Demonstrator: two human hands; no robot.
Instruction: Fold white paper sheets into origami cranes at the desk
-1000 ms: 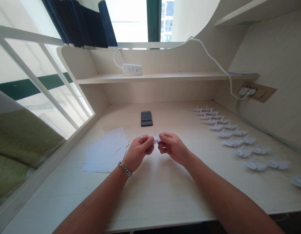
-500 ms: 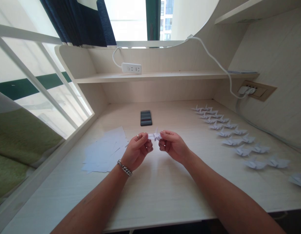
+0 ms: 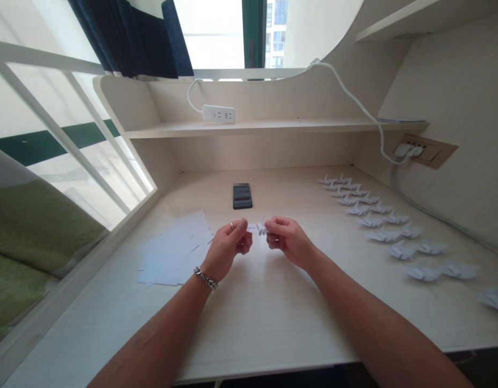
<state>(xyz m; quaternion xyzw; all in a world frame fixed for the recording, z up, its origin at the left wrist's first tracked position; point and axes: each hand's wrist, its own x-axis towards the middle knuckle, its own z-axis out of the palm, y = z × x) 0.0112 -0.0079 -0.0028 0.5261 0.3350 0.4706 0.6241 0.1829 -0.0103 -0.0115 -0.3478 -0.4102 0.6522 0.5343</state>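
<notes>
A small white folded paper crane (image 3: 257, 227) is pinched between both my hands above the middle of the pale wooden desk (image 3: 252, 318). My left hand (image 3: 228, 248), with a ring and a metal bracelet, grips its left tip with closed fingers. My right hand (image 3: 287, 240) grips its right side the same way. A loose pile of white paper sheets (image 3: 174, 250) lies just left of my left hand. Several finished paper cranes (image 3: 388, 226) stand in two rows along the right side of the desk.
A dark phone (image 3: 242, 195) lies flat behind my hands. A white power strip (image 3: 218, 113) sits on the shelf above, its cable running to a wall socket (image 3: 418, 149) on the right. A white railing (image 3: 71, 140) and green bedding border the desk's left.
My hands have drawn slightly apart, and the folded paper between them has spread wider. My hands have also risen a little.
</notes>
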